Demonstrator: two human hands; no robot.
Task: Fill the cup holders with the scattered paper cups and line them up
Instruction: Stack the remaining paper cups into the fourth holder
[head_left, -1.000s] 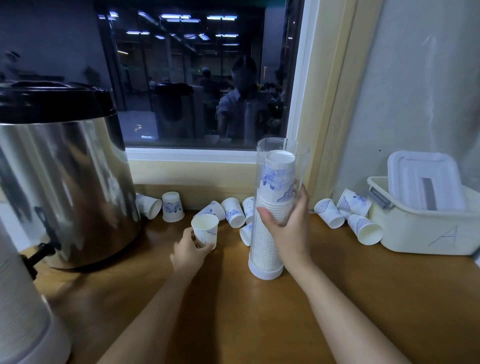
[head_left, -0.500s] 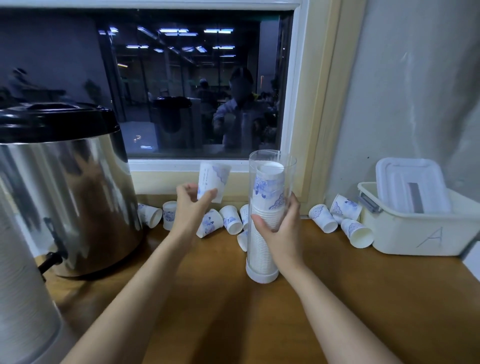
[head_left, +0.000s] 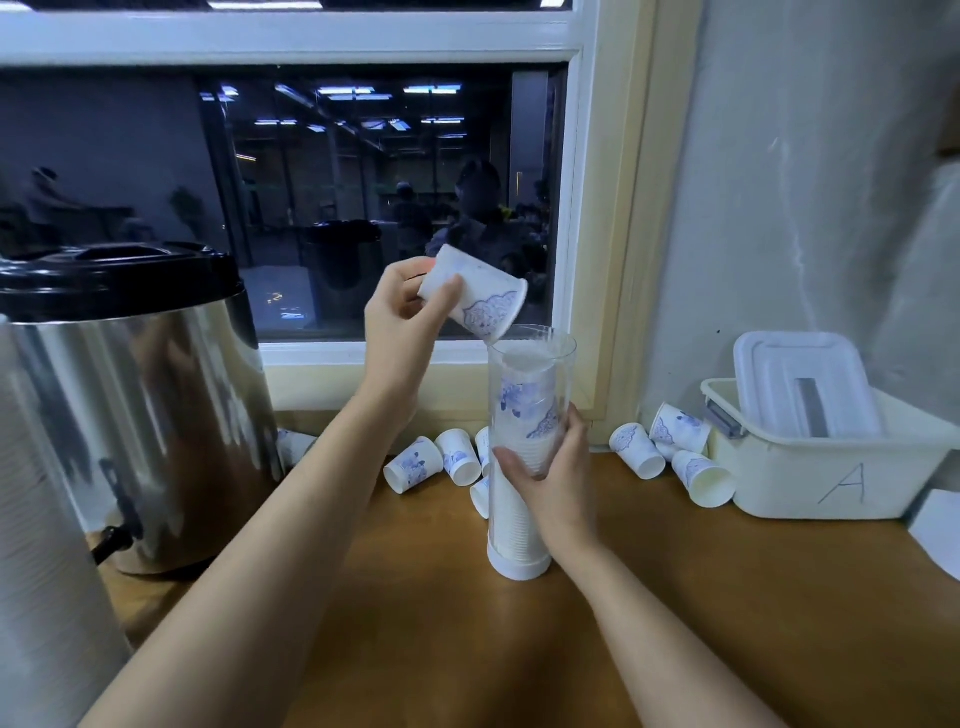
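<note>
Since half a second ago your left hand (head_left: 400, 312) has carried its paper cup (head_left: 478, 304) up and to the right, from beside the tube to just over its mouth, and tipped it over; your right hand has stayed on the tube. From the head camera, your left hand pinches the cup near its base, thumb in front and fingers behind. The open rim is tilted down toward 4 o'clock, with its lowest edge at the lip of the clear cup holder (head_left: 532, 374); you cannot tell whether it touches. Your right hand (head_left: 558, 478) is wrapped round the holder's middle and holds it upright on the wooden counter (head_left: 467, 649). Inside, the stack (head_left: 511, 519) of cups reaches nearly to the top. Scattered cups (head_left: 431, 465) lie on their sides at 10 o'clock from the holder's base. Three more cups (head_left: 636, 449) lie at 2 o'clock, against the white bin (head_left: 831, 467), and the steel urn (head_left: 135, 405) stands at 9 o'clock. You are in the loading step, with one cup about to go in. Next, you likely need to turn the cup fully mouth-down, centre it over the opening, lower it onto the stack and let go. Little room seems left in this holder, and many cups remain.
</note>
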